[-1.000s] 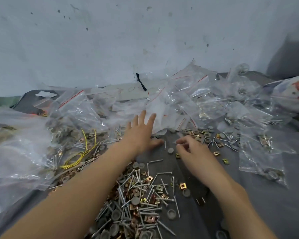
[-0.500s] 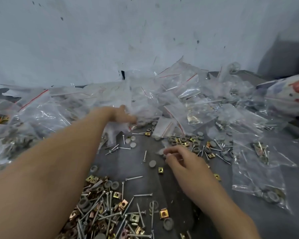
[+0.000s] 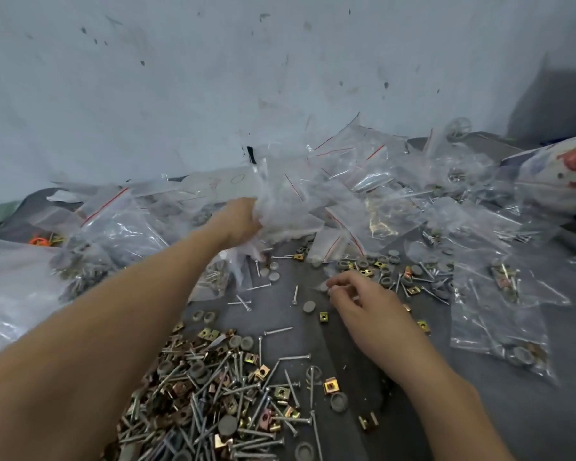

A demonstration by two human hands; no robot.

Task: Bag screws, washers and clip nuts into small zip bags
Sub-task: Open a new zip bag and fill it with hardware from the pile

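A loose heap of long screws, grey washers and brass clip nuts [image 3: 220, 390] lies on the grey cloth near me. Behind it spreads a drift of clear zip bags with red seal lines [image 3: 356, 194]. My left hand [image 3: 241, 221] reaches far forward and grips a crumpled bunch of empty zip bags [image 3: 285, 211], lifted off the cloth. My right hand [image 3: 363, 306] hovers low over the cloth with curled fingers, pinching a small pale piece [image 3: 324, 287] I cannot identify. More washers and clip nuts [image 3: 384, 271] are scattered just beyond it.
Filled small bags [image 3: 499, 331] lie at the right, and others [image 3: 90, 261] at the left beside a big clear sack [image 3: 10, 294]. A stained white wall [image 3: 280, 78] closes the back. A patterned bundle [image 3: 566, 174] sits at far right.
My left hand went from lying flat on the bags to clutching a bunch of them and raising it. My right hand stayed near the same spot, fingers curled.
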